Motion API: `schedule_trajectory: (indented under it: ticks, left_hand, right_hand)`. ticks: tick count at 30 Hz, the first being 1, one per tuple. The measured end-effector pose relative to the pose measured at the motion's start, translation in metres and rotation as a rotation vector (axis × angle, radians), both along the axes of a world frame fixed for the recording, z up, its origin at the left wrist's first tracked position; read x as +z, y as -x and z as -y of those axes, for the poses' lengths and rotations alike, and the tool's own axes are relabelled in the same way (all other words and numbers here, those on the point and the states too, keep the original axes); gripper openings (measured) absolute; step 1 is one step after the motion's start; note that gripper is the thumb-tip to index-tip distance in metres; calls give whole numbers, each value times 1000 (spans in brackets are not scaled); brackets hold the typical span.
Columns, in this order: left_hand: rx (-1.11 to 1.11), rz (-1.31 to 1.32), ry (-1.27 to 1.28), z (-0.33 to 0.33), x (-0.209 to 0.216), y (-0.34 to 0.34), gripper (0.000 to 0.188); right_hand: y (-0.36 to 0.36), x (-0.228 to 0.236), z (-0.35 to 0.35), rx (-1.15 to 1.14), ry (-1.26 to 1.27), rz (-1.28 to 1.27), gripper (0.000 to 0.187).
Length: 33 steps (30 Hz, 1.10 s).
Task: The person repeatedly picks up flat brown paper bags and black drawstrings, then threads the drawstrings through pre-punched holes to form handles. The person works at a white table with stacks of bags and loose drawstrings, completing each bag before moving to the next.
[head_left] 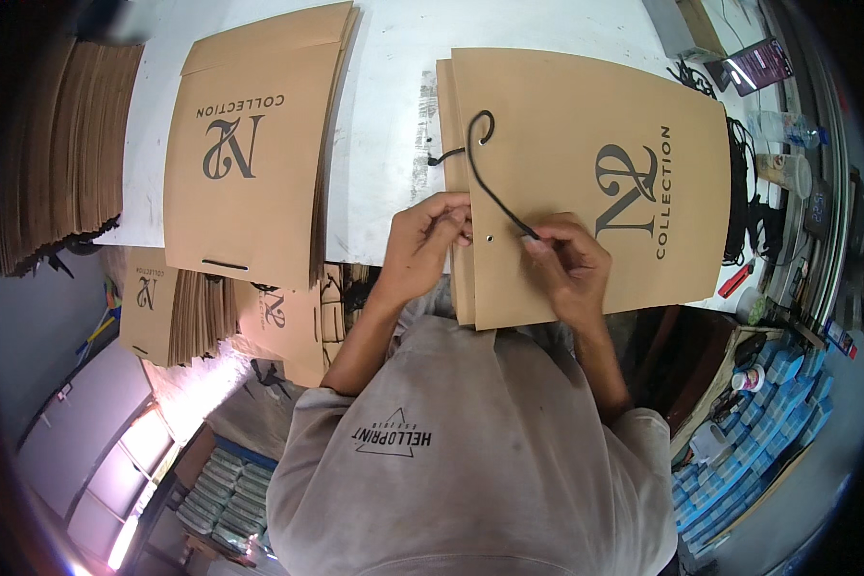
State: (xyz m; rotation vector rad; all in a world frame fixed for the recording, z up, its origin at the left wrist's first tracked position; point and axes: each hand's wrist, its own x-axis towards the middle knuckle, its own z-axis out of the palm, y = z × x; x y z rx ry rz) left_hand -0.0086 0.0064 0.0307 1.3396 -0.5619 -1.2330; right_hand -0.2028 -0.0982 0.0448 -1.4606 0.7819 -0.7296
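A flat brown paper bag (557, 115) with dark print lies sideways on a pile of similar bags in front of me. A black cord (485, 182) passes through one punched hole near its left edge and curves toward me. My right hand (571, 269) pinches the cord's end between thumb and fingers, just right of the second, unthreaded hole (490, 238). At the bag's left edge, my left hand (427, 240) has curled fingers on the paper; its fingertips are partly hidden behind the top layer. Another short black cord end (442, 156) sticks out beyond that edge.
To the left on the white table (384, 106) lies another bag stack (250, 106), beside a tall pile of brown bags (67, 144). Black cords (739, 192), a red cutter (735, 280), a plastic cup (785, 173) and a phone (758, 67) lie at right.
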Motion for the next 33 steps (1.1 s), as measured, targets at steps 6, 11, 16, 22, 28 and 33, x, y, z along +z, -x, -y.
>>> schedule_trajectory:
  ticks: [6,11,16,22,28,33]
  left_hand:
    - [-185,-181,82,-7,-5,-8,57]
    - [-170,-223,70,-6,-1,-5,59]
    - [-127,-193,30,-6,-6,3,55]
    - [-127,-142,16,-4,-6,8,55]
    - [-105,-88,63,-3,-14,11,56]
    - [14,312,-24,-21,-4,-13,44]
  right_hand:
    - [-12,-15,-11,56,63,-23,15]
    - [-22,-16,-18,-7,241,-30,16]
    - [-22,-19,-18,-12,432,-64,17]
    - [-25,-18,-21,-8,518,-125,16]
    - [-17,-22,-8,68,260,-116,15]
    - [-13,-30,-7,-7,74,59,35]
